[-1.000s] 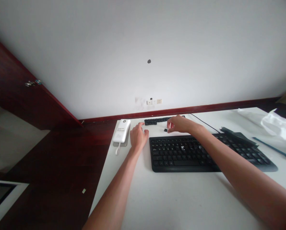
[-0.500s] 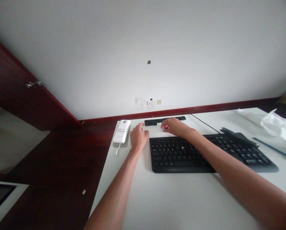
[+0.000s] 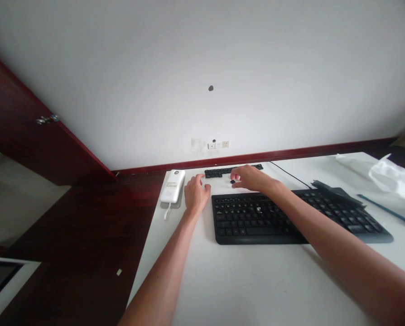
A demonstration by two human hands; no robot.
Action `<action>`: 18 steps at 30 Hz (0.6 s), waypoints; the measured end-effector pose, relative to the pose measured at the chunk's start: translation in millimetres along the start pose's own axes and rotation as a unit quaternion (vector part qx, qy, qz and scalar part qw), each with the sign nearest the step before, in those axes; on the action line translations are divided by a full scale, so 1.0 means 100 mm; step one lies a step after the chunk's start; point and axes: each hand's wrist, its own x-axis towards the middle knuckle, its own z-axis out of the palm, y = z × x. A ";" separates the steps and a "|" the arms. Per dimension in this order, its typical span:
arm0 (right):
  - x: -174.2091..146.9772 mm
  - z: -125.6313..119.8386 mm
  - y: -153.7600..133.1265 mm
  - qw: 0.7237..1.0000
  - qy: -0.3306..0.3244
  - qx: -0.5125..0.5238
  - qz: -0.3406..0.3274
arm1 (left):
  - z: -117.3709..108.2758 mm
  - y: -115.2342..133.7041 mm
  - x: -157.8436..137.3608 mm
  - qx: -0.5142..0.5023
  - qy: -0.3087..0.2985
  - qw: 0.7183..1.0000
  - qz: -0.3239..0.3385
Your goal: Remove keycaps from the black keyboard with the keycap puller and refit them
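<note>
My left hand [image 3: 196,194] rests on the white table left of the keyboard, fingers loosely bent and apart, holding nothing. Its fingertips are close to the left end of several black keycaps [image 3: 216,174] laid in rows along the far edge. My right hand [image 3: 250,178] reaches over the black keyboard [image 3: 248,219]. Below its slightly parted thumb and forefinger lies a small black keycap [image 3: 232,182], apparently on the table. The right forearm covers part of the keyboard. A light spot shows among the keys where one seems to be off.
A white power bank [image 3: 172,186] with a short strap lies at the table's left edge. On the right are a dark brush-like thing [image 3: 338,194], a blue stick-like tool [image 3: 388,210] and a white plastic bag [image 3: 392,179]. A thin cable [image 3: 291,175] runs behind the keyboard.
The thumb and forefinger of my right hand have parted, and the black keycap now shows below them. My left hand has stayed where it was.
</note>
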 end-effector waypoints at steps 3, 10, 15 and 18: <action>0.01 0.03 -0.04 0.999 0.016 -0.006 0.031 | 0.01 -0.01 0.00 0.004 0.008 1.000 0.008; 0.04 0.11 -0.10 1.000 0.018 0.017 0.000 | 0.04 -0.03 0.00 0.008 0.025 1.000 0.010; 0.02 0.05 -0.06 0.999 0.039 -0.001 -0.025 | 0.04 -0.04 0.00 0.005 0.022 1.000 0.010; -0.02 -0.05 -0.08 0.999 0.028 -0.039 -0.020 | 0.04 -0.05 0.00 0.005 0.018 1.000 0.010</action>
